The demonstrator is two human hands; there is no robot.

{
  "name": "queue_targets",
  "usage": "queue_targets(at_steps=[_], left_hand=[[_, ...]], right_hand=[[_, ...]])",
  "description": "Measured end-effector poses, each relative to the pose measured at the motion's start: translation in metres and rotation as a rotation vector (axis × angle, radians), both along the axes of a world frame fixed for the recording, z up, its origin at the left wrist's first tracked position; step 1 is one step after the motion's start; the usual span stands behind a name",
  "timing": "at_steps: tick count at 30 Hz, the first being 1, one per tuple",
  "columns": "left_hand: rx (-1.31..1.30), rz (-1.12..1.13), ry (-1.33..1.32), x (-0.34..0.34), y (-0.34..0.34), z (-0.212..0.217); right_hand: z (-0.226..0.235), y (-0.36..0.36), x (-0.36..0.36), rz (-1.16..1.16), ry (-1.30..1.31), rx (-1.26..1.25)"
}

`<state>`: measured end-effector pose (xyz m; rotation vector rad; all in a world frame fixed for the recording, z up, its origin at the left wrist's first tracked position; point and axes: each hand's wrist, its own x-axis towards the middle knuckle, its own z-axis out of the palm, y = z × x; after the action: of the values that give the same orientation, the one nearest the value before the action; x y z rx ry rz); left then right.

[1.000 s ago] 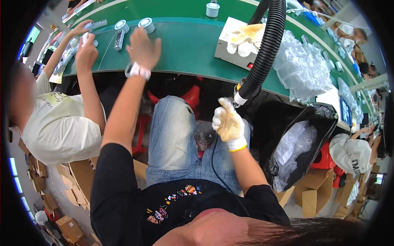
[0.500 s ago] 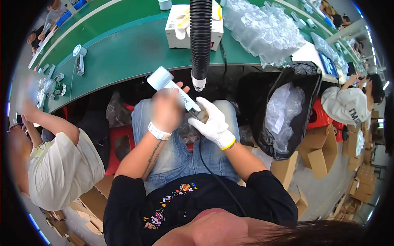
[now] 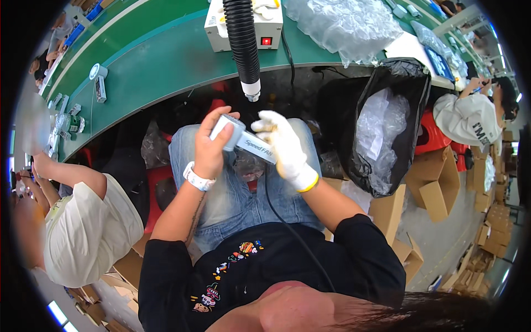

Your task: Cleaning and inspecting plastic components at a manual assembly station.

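Note:
I hold a pale grey-blue handheld fan above my lap, with its round head to the left and its printed handle slanting down to the right. The fingers and thumb of my bare left hand wrap around the fan's head. My right hand, in a white knit glove with a yellow cuff edge, is at the end of the handle. Its fingers are curled over that end and hide it. A black hose with a white and metal tip hangs above and beyond the fan, apart from both hands.
A white box with a lit red switch stands on the green table. Bubble wrap lies to its right. An open black bag of clear plastic is at my right, beside cardboard boxes. A person sits at my left.
The fan has come down toward me and turned flatter. My left hand now grips its head rather than lying along its handle. My right hand stays at the handle's end, its fingers more raised.

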<state>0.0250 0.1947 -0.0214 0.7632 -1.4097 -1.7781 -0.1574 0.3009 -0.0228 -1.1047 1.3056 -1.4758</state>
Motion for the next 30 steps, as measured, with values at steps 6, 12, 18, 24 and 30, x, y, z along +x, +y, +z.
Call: queue_targets(at_steps=[6,12,18,24,30], left_hand=[[0.153,0.105,0.149,0.008,-0.007,0.011],[0.433,-0.234,0.03,0.042,-0.021,0.041],[-0.573,-0.249,-0.385,0.03,0.032,0.052],[-0.99,-0.105,-0.201,0.018,0.066,0.017],[-0.568,-0.133,-0.327,0.034,0.01,0.026]], right_hand=[[0.029,0.0,-0.015,0.169,-0.772,0.354],[0.021,0.015,-0.018,0.365,-0.152,0.311],[0.03,0.016,-0.021,0.531,0.691,-0.043],[0.033,0.026,-0.006,0.548,0.999,0.223],[0.053,-0.013,-0.026,0.452,0.69,-0.045]])
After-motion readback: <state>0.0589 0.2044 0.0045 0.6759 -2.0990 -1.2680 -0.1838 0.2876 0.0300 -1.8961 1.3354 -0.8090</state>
